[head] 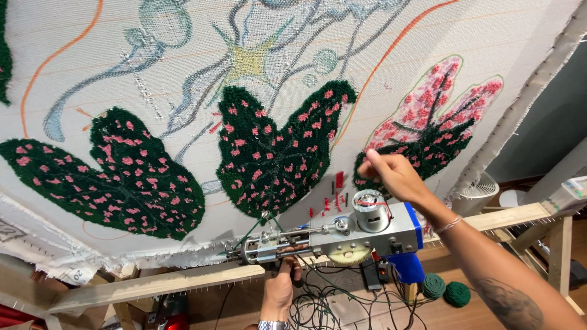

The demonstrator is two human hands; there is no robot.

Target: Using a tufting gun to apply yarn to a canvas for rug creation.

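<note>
A metal tufting gun (342,235) with a blue grip and a round motor on top lies level in front of the stretched white cloth (183,79). My left hand (280,287) grips the gun's front handle from below. My right hand (391,174) is raised above the motor near the cloth, fingers pinched together, seemingly on a thin strand of yarn. Dark green tufted leaves with pink spots (275,153) cover the cloth, and a pink leaf with green veins (437,116) sits beside my right hand.
The cloth is pinned on a wooden frame (159,282). Two green yarn balls (446,290) and tangled cables (330,305) lie on the floor below. A white fan (480,192) stands at the right behind the frame.
</note>
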